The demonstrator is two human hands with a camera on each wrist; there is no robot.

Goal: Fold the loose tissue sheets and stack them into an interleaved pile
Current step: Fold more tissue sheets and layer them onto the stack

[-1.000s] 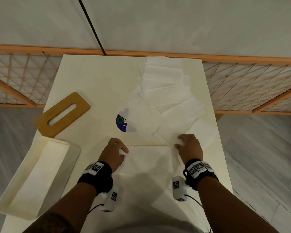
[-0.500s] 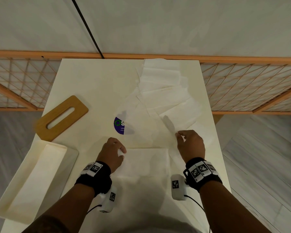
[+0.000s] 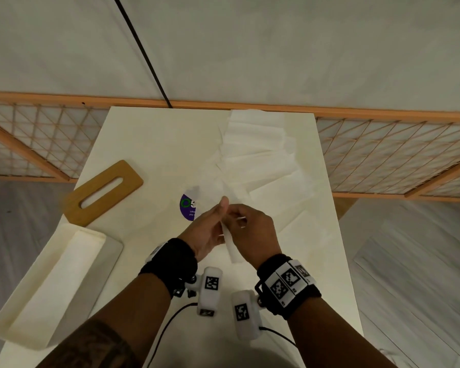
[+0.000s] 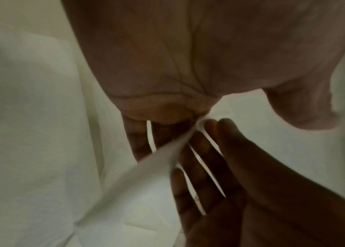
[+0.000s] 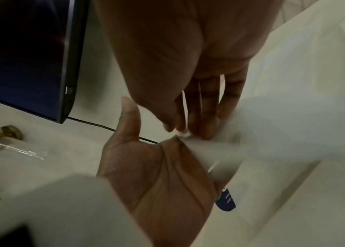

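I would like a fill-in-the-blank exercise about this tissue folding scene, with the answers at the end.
1. The tissue sheet is held between ____ hands.
2. The wooden lid with a slot lies on the ____ side of the table.
3. The right hand ____ the sheet with its fingertips, while the left hand lies against it with straight fingers.
4. The loose sheets are spread toward the table's ____ edge.

Missing words: both; left; pinches; far
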